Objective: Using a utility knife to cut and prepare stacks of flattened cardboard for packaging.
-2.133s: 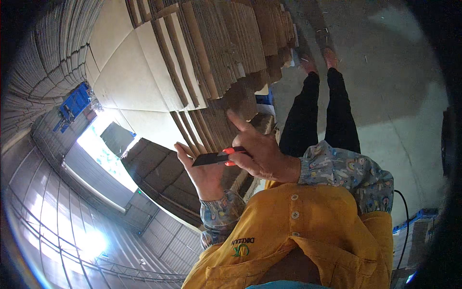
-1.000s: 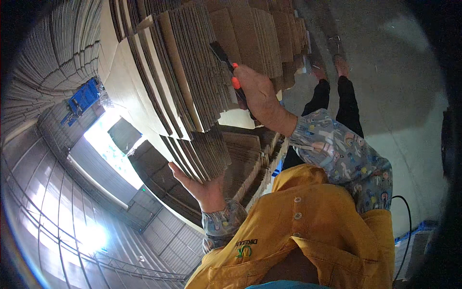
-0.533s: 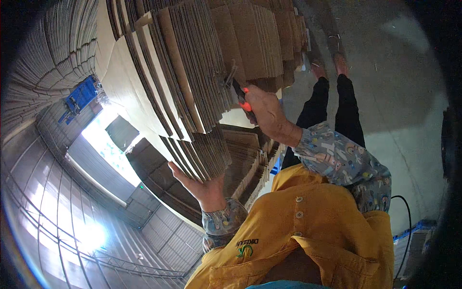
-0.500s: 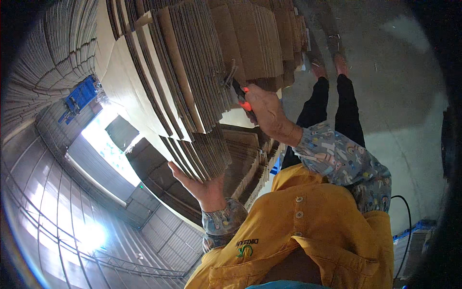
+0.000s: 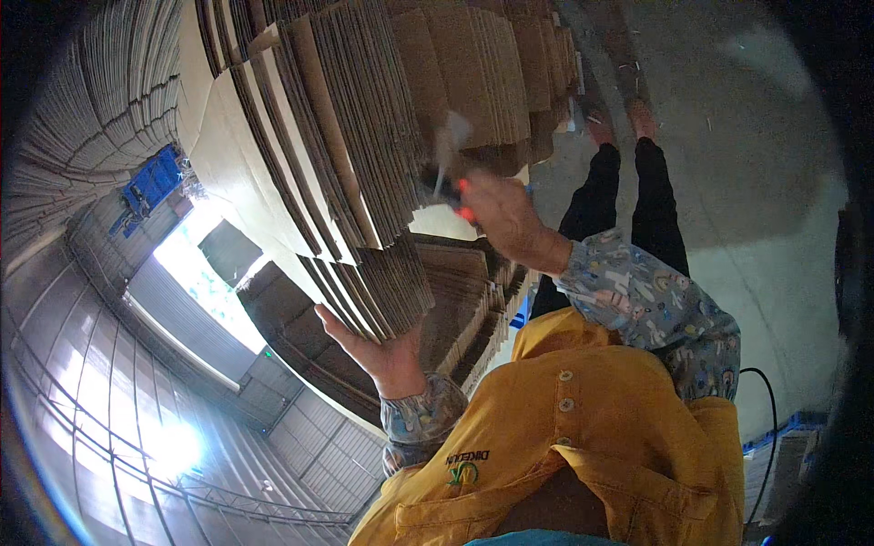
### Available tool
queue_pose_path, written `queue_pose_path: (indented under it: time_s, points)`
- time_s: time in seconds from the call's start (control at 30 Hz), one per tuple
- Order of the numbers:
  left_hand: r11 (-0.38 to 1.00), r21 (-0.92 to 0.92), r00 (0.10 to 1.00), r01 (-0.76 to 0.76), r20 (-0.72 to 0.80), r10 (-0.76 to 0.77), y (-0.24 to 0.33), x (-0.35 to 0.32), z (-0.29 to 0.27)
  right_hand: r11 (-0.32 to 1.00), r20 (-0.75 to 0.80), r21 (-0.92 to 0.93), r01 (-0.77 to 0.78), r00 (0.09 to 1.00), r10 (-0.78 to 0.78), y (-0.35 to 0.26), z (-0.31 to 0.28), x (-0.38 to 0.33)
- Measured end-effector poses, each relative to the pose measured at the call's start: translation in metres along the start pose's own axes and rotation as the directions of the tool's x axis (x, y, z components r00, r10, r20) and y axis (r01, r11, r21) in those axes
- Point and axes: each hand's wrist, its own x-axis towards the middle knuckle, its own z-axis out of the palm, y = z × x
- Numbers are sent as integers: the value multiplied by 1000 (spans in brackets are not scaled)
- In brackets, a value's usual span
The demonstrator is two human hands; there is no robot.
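A tall stack of brown cardboard sheets (image 5: 391, 182) stands in front of me, its layered edges facing me. My left hand (image 5: 387, 359) lies against the lower near end of the stack, thumb stretched out to the left; some of its fingers are hidden by the sheets. My right hand (image 5: 510, 214) is closed around a hand tool with a black-and-red handle (image 5: 464, 196), just right of the sheet edges. A pale, blurred metal-looking part (image 5: 451, 136) shows at the tool's far end; its exact kind cannot be made out.
More stacked cardboard (image 5: 492, 82) stands at the far side, and lower piles (image 5: 451, 273) lie beneath. At the left rise further cardboard stacks (image 5: 91, 100) near a blue machine part (image 5: 155, 182). Grey floor (image 5: 756, 164) spreads to the right, with a black cable (image 5: 774, 409).
My right hand and its tool have shifted slightly; the tool is now blurred by motion, its far end standing higher. My left hand stays at the stack's end.
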Motion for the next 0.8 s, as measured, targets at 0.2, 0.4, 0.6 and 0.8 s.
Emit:
queue_pose_path:
  time_s: [0.2,0.4,0.6,0.8]
  points:
    - [1000,-4,998,-21,55,21,-1,-2,1,936,337,-165,310,910,-242,25,-15,-41]
    - [1000,-12,995,25,98,-24,-8,0,1,754,42,540,-374,906,421,14,-28,-46]
    - [998,66,999,-21,49,17,-33,11,6,880,-160,339,-332,902,401,11,-38,-46]
    - [990,133,996,-43,88,32,-51,15,14,903,-239,329,-276,901,362,22,-57,-44]
